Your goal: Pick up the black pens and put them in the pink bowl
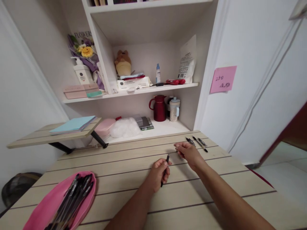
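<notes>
My left hand (160, 171) is closed around a black pen (167, 158), whose tip end sticks up past the thumb and whose other end shows below the fist. Just right of it, over the table, my right hand (188, 152) has its thumb and fingers pinched together. A small, partly see-through piece (179, 156) shows beneath those fingers, too small and covered to name. Beyond the right hand, a long black-ended pen (199, 143) and several shorter pen pieces (202, 141) lie on the wooden table. At the left, a pink bowl (42, 207) holds several dark pens (74, 198).
A small raised stand (35, 132) with blue papers (73, 124) occupies the table's back left. Behind the table, a white shelf (153, 91) carries a red jug (160, 108), a speckled cup (174, 110) and a white fluffy bundle (125, 127). A pink note (223, 79) hangs on the wall.
</notes>
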Demonstrator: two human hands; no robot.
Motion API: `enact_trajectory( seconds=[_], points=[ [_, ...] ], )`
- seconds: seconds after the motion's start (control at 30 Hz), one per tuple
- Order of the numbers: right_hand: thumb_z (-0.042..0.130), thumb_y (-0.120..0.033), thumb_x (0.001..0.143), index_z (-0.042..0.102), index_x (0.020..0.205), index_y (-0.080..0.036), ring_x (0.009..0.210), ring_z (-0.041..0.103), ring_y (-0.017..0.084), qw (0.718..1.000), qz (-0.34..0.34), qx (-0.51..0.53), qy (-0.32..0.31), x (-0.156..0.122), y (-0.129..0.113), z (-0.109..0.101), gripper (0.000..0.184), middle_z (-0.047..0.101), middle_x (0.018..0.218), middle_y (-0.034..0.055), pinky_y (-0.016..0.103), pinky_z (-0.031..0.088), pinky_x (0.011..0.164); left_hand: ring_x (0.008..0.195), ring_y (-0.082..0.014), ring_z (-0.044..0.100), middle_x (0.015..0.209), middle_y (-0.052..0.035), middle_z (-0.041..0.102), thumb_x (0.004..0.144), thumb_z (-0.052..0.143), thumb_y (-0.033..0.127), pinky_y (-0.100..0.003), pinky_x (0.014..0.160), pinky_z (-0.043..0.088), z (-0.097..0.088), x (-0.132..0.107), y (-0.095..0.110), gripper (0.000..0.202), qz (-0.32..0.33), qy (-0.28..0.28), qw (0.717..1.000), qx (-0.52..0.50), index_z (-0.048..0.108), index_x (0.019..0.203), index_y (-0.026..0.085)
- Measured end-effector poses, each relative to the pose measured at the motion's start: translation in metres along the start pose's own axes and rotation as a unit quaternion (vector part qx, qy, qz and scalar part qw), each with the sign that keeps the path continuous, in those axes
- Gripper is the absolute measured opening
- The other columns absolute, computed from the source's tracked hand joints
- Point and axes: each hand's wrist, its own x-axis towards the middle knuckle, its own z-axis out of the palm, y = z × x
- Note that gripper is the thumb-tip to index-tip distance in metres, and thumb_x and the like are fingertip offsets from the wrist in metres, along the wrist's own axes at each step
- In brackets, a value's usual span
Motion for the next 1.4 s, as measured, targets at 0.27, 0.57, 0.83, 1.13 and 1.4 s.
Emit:
enact_trajectory(
  seconds=[0.27,0.57,0.83,1.13,1.4],
  points=[
    [0.065,-0.044,0.059,0.06,0.068,-0.017,0.045,0.045,0.01,0.998,-0.033,0.053,0.008,-0.018,-0.012,0.026,0.029,0.053,0.055,-0.0014,0.024,0.036,0.045,0.031,-0.0019,0.033,0.055,0.0063,0.048,0.073,0.055,0.048,-0.016,0.031,0.018,-0.002,0.002,-0.003,0.038,0.001,-0.005,1.0,0.01,0.05,0.091,0.015],
    [0.061,-0.041,0.063,0.059,0.069,-0.017,0.046,0.046,0.01,0.998,-0.055,-0.006,-0.021,-0.024,-0.009,0.025,0.024,0.055,0.057,-0.0014,0.024,0.04,0.046,0.031,-0.0019,0.034,0.054,0.0063,0.049,0.073,0.056,0.047,-0.016,0.031,0.018,-0.002,0.002,-0.003,0.037,-0.006,0.002,1.0,-0.004,0.051,0.091,0.015],
    [0.066,-0.035,0.058,0.055,0.086,-0.018,0.04,0.048,0.009,0.994,-0.018,0.087,-0.057,-0.029,-0.005,0.029,0.034,0.049,0.051,-0.0074,0.024,0.038,0.044,0.031,-0.0019,0.033,0.054,0.0068,0.048,0.073,0.056,0.045,-0.016,0.031,0.017,-0.001,0.002,-0.003,0.034,0.003,0.008,1.0,-0.008,0.05,0.089,0.015],
    [0.069,-0.04,0.056,0.061,0.07,-0.015,0.043,0.047,0.008,0.986,0.1,0.099,-0.086,-0.035,-0.012,0.024,0.031,0.053,0.048,-0.003,0.02,0.027,0.04,0.031,-0.0008,0.032,0.054,0.0061,0.049,0.072,0.057,0.046,-0.015,0.031,0.015,0.002,0.0,-0.002,0.036,0.012,0.014,1.0,0.004,0.052,0.089,0.014],
    [0.069,-0.043,0.057,0.049,0.059,-0.017,0.038,0.039,0.006,0.987,0.092,0.099,-0.09,-0.034,-0.003,0.031,0.033,0.05,0.044,-0.0045,0.019,0.02,0.037,0.03,-0.0006,0.031,0.054,0.0062,0.049,0.074,0.057,0.045,-0.015,0.03,0.014,0.002,-0.001,-0.001,0.033,0.03,0.005,0.999,0.025,0.05,0.084,0.015]
  ],
)
